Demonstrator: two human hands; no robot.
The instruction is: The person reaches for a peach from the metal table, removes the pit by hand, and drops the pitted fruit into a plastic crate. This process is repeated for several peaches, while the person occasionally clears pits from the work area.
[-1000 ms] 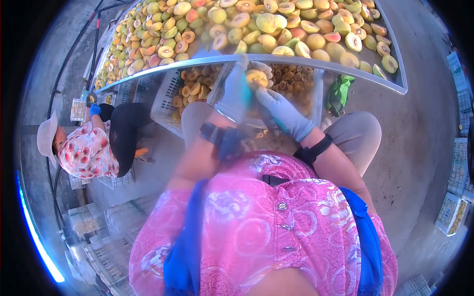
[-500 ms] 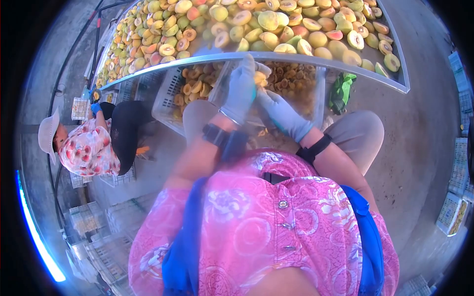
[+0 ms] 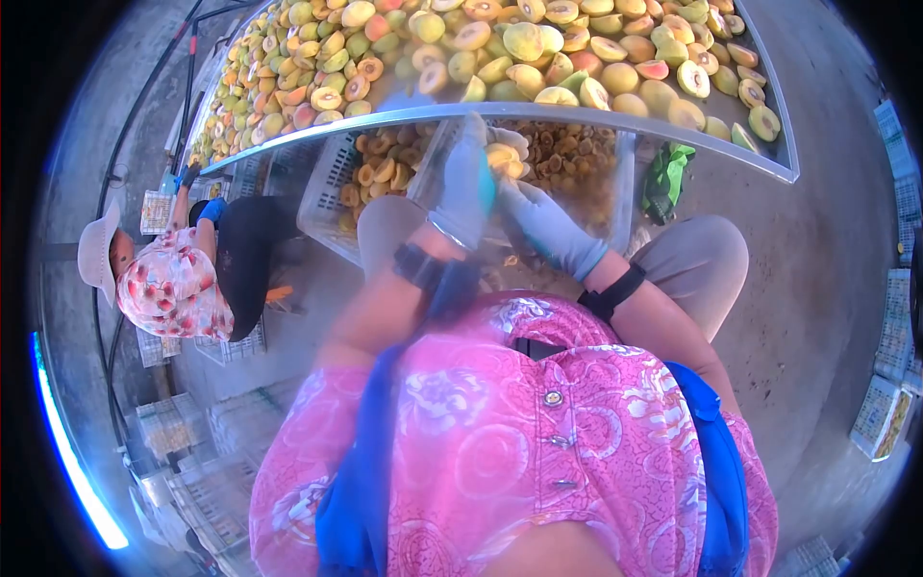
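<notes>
Gloved in grey, my left hand (image 3: 465,188) is closed on a yellow-orange fruit piece (image 3: 505,161) below the metal rim of the fruit table (image 3: 538,112). My right hand (image 3: 550,226), also gloved, touches the lower side of that piece with its fingers bent together. Whether it holds anything else is hidden. Many halved fruits (image 3: 524,40) lie on the table. Beneath the hands are a crate of fruit halves (image 3: 327,183) and a container of brownish fruit pieces (image 3: 623,183).
A co-worker (image 3: 173,279) in a hat sits at the left, near the table's end. A green bag (image 3: 665,181) lies on the floor right of the containers. Stacked crates (image 3: 197,471) stand at lower left, and more crates (image 3: 880,413) line the right edge.
The fruit piece shows more of its face between my hands, and my left hand has turned slightly. The co-worker's arm has stretched toward the table.
</notes>
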